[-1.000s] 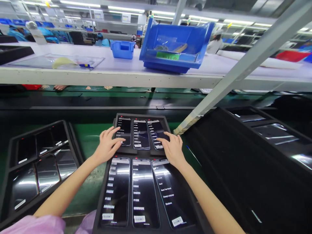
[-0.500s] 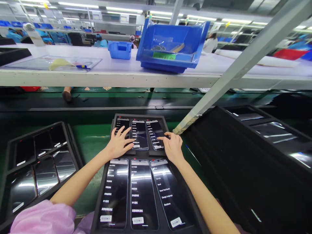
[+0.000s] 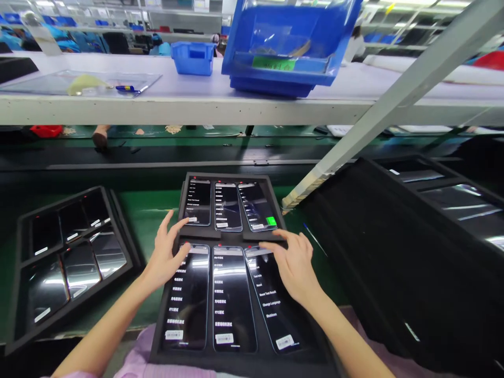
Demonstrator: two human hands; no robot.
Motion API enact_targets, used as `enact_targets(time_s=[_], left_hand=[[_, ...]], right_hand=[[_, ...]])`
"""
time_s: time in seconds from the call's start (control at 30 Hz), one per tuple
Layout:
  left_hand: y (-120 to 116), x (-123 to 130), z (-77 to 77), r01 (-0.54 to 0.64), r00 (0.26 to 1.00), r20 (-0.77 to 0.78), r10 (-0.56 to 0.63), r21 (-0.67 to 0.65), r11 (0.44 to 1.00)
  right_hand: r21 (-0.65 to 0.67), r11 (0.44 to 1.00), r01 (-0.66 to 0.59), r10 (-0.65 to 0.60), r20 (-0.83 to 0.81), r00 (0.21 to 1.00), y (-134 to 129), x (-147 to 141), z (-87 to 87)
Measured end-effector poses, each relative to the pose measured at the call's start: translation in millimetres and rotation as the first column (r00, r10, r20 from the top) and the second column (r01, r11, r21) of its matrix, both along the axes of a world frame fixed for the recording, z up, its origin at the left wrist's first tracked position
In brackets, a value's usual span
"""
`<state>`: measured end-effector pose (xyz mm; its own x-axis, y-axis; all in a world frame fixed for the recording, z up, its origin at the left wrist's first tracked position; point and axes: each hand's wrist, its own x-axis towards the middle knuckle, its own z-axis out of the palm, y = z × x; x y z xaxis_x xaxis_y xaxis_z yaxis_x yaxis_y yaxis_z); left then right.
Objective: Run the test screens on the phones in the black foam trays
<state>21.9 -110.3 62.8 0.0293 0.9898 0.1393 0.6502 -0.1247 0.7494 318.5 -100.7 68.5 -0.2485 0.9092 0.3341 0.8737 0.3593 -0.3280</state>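
A black foam tray (image 3: 236, 362) in front of me holds two rows of lit smartphones showing text menus. My left hand (image 3: 167, 249) has its fingers spread over the tray's left edge, near the upper-left phone (image 3: 199, 202) and the top of the lower-left phone (image 3: 188, 299). My right hand (image 3: 293, 257) is open over the right side, its fingers bent. They lie between the upper-right phone (image 3: 256, 202), which shows a green square at its lower corner, and the lower-right phone (image 3: 271, 294). Whether its fingertips touch glass I cannot tell. Neither hand grasps anything.
Another tray (image 3: 136, 247) of dark-screened phones lies at left. Black foam (image 3: 394, 247) and more phones (image 3: 464, 199) are at right. A slanted metal post (image 3: 354, 136) rises beside my tray. Blue bins (image 3: 291, 47) and a pen (image 3: 126, 88) rest on the shelf (image 3: 189, 111).
Both hands have drawn back toward me, off the upper row of phones. A green square now shows on the upper-right phone. The view has tipped down slightly.
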Motion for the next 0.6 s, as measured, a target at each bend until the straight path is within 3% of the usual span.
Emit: enact_targets(time_s=[0.13, 0.2, 0.33, 0.6], left_hand=[[-48, -4, -9.9, 0.007, 0.923, 0.379, 0.070, -0.199, 0.980], [-64, -1, -11.9, 0.038, 0.863, 0.494, 0.107, -0.274, 0.961], [-80, 6, -10.5, 0.031, 0.813, 0.558, 0.163, -0.322, 0.946], [-84, 5, -9.7, 0.082, 0.778, 0.617, 0.118, -0.285, 0.955]], right_hand=[[-0.054, 0.967, -0.248, 0.251, 0.061, 0.966, -59, -10, 6.8], [-0.035, 0.953, -0.300, 0.301, 0.037, 0.953, -78, -19, 8.2], [0.015, 0.960, -0.280, 0.280, -0.016, 0.960, -91, -34, 2.8], [-0.017, 0.955, -0.295, 0.296, 0.056, 0.954, -91, -34, -6.9]])
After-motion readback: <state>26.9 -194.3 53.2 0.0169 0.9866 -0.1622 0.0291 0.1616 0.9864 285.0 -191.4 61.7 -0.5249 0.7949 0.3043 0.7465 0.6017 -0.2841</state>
